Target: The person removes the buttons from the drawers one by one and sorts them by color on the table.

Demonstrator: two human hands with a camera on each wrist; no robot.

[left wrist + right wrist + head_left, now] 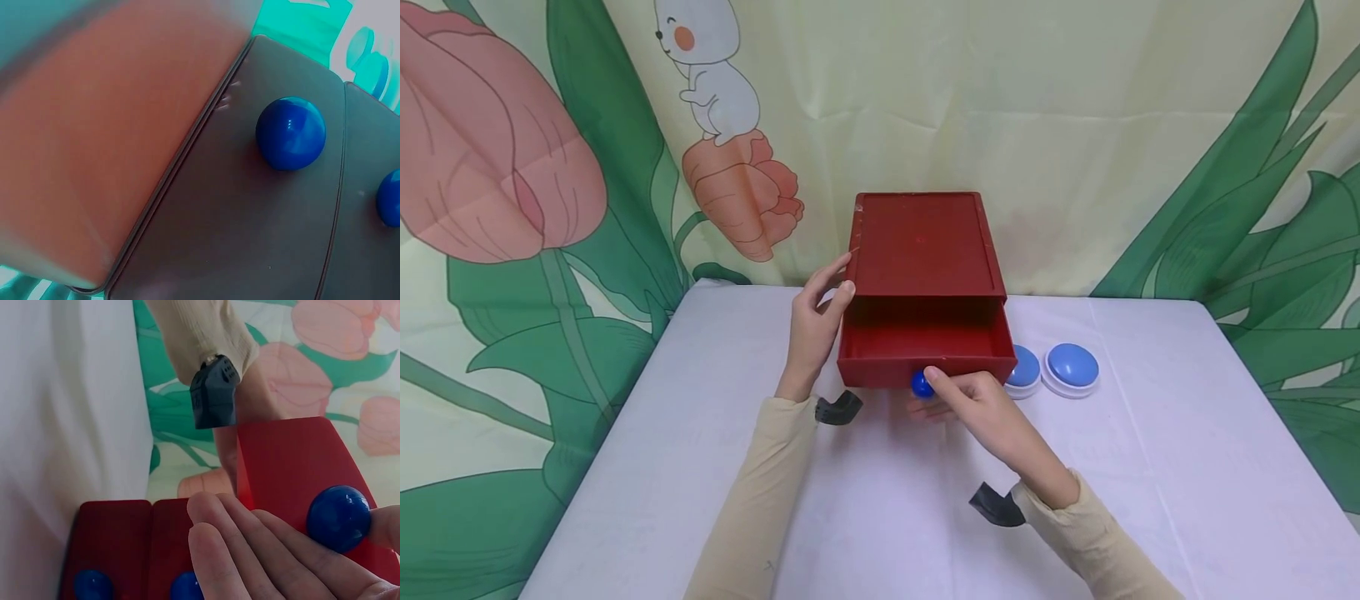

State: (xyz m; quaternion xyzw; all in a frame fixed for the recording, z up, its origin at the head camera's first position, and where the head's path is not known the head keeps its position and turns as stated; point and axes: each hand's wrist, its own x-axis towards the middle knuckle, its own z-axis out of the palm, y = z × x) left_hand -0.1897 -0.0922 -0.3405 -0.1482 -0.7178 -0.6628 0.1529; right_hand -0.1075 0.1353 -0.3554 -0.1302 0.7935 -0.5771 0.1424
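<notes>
Across the near part of the white-covered table, your beige sleeves reach forward, a black wrist device beside your right cuff and another beside your left. Just beyond, your right hand pinches a blue knob, the thumb pressing on it and the index finger alongside; the other fingers stretch out straight below. That knob sits at the middle of the front of a red drawer, which stands pulled out toward you with its bare red floor showing. Beneath it, your right wrist view shows two closed drawer fronts, each with its own blue knob. Off to the right of the drawer lie two blue domed buttons on white bases, the nearer-in one partly hidden by the drawer. Your left hand grasps nothing; its extended fingers and thumb rest against the left side of the red cabinet. Behind the cabinet hangs a pale backdrop printed with a white rabbit, a carrot, a pink tulip and green leaves.
</notes>
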